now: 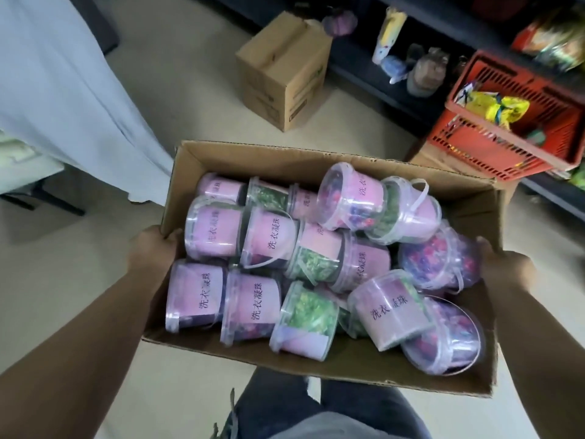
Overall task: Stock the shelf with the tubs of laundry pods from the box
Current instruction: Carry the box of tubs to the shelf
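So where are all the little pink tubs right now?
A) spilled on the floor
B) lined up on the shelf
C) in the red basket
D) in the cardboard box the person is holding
D: the tubs lie heaped inside the open cardboard box, which the left hand and the right hand grip by its two sides.

Pale floor [190,90] in soft light. Shut carton [285,74] beside dark low shelf [354,71]. Red basket [490,147] at right, white cloth [63,90] draped at left.
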Demonstrator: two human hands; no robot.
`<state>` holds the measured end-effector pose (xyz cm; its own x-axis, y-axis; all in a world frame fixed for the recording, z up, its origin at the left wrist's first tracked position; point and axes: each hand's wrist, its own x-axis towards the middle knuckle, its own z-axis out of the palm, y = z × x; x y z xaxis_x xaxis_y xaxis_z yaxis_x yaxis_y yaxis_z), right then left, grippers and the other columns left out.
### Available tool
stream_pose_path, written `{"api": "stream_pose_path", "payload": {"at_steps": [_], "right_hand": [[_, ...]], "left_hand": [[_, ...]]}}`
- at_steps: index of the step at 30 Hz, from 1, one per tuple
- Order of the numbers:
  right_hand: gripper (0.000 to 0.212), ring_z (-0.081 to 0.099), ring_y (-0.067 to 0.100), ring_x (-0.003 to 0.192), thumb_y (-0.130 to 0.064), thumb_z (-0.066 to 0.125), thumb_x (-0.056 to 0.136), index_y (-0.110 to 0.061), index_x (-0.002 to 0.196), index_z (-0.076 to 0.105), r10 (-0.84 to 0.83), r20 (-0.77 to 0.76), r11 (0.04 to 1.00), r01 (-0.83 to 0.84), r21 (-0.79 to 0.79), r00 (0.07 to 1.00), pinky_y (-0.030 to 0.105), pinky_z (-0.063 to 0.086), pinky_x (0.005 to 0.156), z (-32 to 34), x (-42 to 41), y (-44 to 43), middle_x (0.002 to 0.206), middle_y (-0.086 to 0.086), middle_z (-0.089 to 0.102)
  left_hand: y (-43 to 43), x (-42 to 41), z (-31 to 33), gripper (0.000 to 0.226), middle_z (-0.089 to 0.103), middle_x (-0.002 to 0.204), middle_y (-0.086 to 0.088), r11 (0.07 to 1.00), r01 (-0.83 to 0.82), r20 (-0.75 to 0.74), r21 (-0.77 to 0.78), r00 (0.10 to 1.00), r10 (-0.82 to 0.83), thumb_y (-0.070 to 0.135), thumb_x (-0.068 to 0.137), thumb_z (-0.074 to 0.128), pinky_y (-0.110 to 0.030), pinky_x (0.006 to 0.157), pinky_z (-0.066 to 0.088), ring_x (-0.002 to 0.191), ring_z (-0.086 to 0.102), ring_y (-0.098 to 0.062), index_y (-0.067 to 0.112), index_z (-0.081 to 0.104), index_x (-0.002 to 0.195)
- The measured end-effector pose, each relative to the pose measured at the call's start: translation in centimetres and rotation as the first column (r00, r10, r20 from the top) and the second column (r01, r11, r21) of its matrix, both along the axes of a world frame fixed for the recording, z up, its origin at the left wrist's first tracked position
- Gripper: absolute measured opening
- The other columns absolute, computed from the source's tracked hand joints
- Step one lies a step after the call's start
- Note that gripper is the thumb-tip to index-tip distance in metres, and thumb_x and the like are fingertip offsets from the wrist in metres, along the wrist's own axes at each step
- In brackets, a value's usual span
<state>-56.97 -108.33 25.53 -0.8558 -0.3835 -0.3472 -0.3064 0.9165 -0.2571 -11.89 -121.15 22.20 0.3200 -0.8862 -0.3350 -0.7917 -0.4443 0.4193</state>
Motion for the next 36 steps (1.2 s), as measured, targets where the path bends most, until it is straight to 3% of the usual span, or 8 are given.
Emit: {"api": "stream_pose_path", "payload": {"at_steps": [7,10,13,15,22,30,36], "right_hand": [[0.065,0.051,0.050,0.110,-0.043,0.040,0.096,0.019,0.112,0.054,-0.055,0.036,0.998,0.054,0.016,0.998,0.047,0.040,0.092,-1.4,-7.4,-9.5,0.115,0.041,0.053],[0.062,0.054,0.048,0.107,-0.045,0.039,0.095,0.010,0.116,0.058,-0.036,0.054,0.999,0.035,0.013,0.998,0.043,0.042,0.085,-2.1,-10.7,-13.0,0.112,0.037,0.056],[0.057,0.056,0.042,0.110,-0.042,0.045,0.094,0.009,0.115,0.057,-0.097,0.139,0.992,0.107,-0.069,0.986,0.040,0.044,0.089,-1.4,-12.6,-16.9,0.117,0.031,0.058],[0.056,0.053,0.042,0.113,-0.040,0.043,0.096,0.012,0.117,0.055,-0.079,0.160,0.995,0.087,-0.044,0.984,0.040,0.043,0.091,-1.0,-13.5,-19.6,0.120,0.032,0.057],[0.065,0.049,0.047,0.115,-0.045,0.041,0.095,0.016,0.115,0.054,-0.015,0.072,1.000,0.014,0.017,0.997,0.044,0.039,0.093,-0.6,-13.0,-31.3,0.121,0.038,0.052],[0.064,0.050,0.047,0.115,-0.044,0.037,0.096,0.015,0.116,0.054,0.060,0.060,0.998,-0.061,0.019,0.996,0.046,0.039,0.094,-1.2,-8.2,-46.4,0.121,0.038,0.052],[0.064,0.050,0.048,0.113,-0.043,0.040,0.096,0.016,0.111,0.056,0.054,0.064,0.998,-0.053,-0.025,0.997,0.044,0.040,0.092,-1.5,-6.5,-55.9,0.118,0.038,0.054]], "left_hand": [[-9.4,-7.7,-0.9,0.041,0.061,0.104,-0.033,0.999,0.002,0.000,0.035,1.000,-0.002,0.031,0.090,0.054,-0.041,0.082,0.042,0.099,0.056,-0.046,-0.007,0.062,0.104],[-13.0,-10.6,-0.7,0.045,0.062,0.096,-0.034,0.999,0.047,0.042,0.018,0.998,-0.048,0.037,0.089,0.053,-0.042,0.080,0.042,0.093,0.056,-0.047,-0.007,0.062,0.094],[-16.5,-12.7,-0.5,0.049,0.062,0.092,-0.034,0.998,0.058,0.069,-0.014,0.996,-0.057,0.041,0.084,0.053,-0.041,0.078,0.042,0.092,0.057,-0.048,-0.006,0.063,0.091],[-19.0,-13.5,-0.5,0.053,0.063,0.093,-0.034,0.998,0.055,0.087,0.005,0.995,-0.056,0.044,0.082,0.053,-0.041,0.078,0.043,0.093,0.057,-0.048,-0.007,0.063,0.093],[-28.9,-12.9,-0.3,0.038,0.061,0.100,-0.035,0.999,-0.038,0.081,0.039,0.996,0.034,0.028,0.090,0.054,-0.040,0.077,0.040,0.097,0.056,-0.047,-0.007,0.062,0.103],[-43.5,-7.5,-0.2,0.042,0.060,0.100,-0.037,0.998,-0.041,0.123,0.043,0.992,0.035,0.031,0.090,0.054,-0.040,0.075,0.040,0.097,0.056,-0.050,-0.009,0.061,0.101],[-53.6,-6.0,0.9,0.040,0.060,0.100,-0.037,0.998,-0.058,0.145,0.039,0.988,0.052,0.029,0.090,0.054,-0.044,0.082,0.043,0.098,0.056,-0.050,-0.008,0.061,0.101]]}}
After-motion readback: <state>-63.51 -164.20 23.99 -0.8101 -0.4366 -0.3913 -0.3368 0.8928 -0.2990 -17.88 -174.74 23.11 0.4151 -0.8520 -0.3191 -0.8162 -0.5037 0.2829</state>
